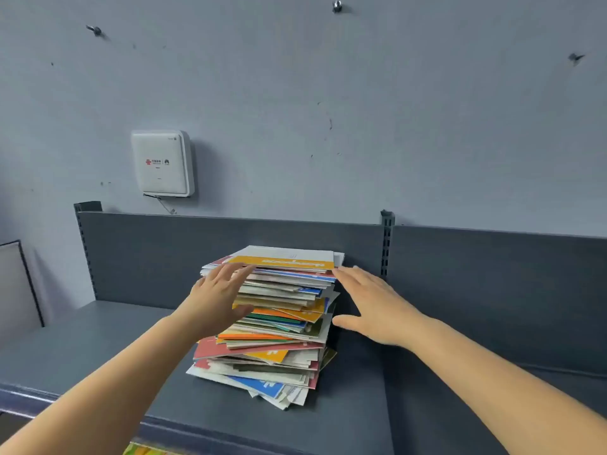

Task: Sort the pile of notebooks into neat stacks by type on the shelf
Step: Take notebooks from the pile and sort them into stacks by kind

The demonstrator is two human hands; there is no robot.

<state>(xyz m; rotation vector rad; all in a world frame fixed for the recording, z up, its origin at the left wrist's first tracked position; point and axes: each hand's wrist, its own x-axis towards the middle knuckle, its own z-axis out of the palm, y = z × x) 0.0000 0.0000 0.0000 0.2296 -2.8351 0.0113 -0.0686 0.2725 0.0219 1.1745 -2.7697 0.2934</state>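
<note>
Barely begun: notebooks (272, 323) unsorted in one pile on the shelf (98, 356), left hand (216, 300) and right hand (374, 307) open alongside.

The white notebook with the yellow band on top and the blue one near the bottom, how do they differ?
The white notebook with the yellow band lies on top, cover exposed; the blue notebook sits near the bottom, mostly buried. The top one lies about square to the back of the dark grey shelf; the blue one is skewed, jutting out in front. Both lie flat in one pile on that shelf.
</note>
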